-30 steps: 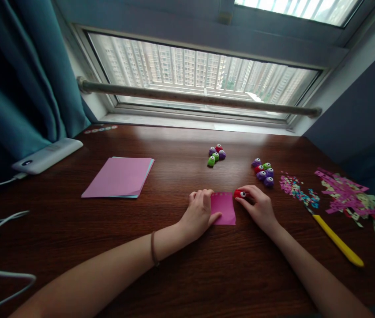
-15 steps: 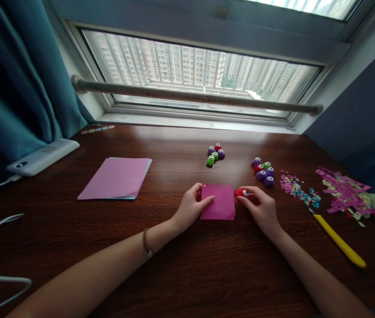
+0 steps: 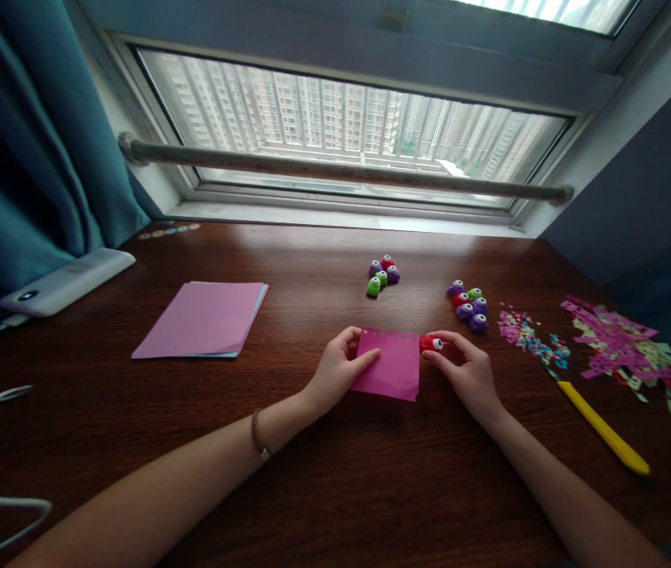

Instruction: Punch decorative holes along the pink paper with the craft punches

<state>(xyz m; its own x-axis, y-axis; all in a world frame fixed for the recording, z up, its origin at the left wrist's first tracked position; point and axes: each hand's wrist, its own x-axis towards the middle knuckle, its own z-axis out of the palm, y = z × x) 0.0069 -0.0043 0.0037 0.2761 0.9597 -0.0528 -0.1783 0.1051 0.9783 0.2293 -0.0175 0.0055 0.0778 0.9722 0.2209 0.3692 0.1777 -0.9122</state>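
Note:
My left hand (image 3: 339, 369) pinches a square of magenta paper (image 3: 391, 367) by its left edge, thumb on top. A row of small holes runs along the paper's top edge. My right hand (image 3: 469, 369) has thumb and fingers closed on a small red paper punch (image 3: 430, 343) with a white eye on it. The punch sits against the upper right edge of the paper; whether the paper is inside its slot cannot be made out. Beyond the hands stand two groups of similar small punches, a nearer-right group (image 3: 469, 304) and a middle group (image 3: 383, 274), in purple, green and red.
Stacked pink paper (image 3: 199, 319) lies at left, near a white power bank (image 3: 69, 282) with cables. At right are tiny paper confetti (image 3: 528, 335), paper strips (image 3: 613, 335) and a yellow-handled craft knife (image 3: 605, 426). A metal bar (image 3: 347, 170) crosses the window.
The magenta paper has tilted, its lower right corner swinging down towards me. The red punch has turned slightly, so its eye shows more. Both hands stay in nearly the same place.

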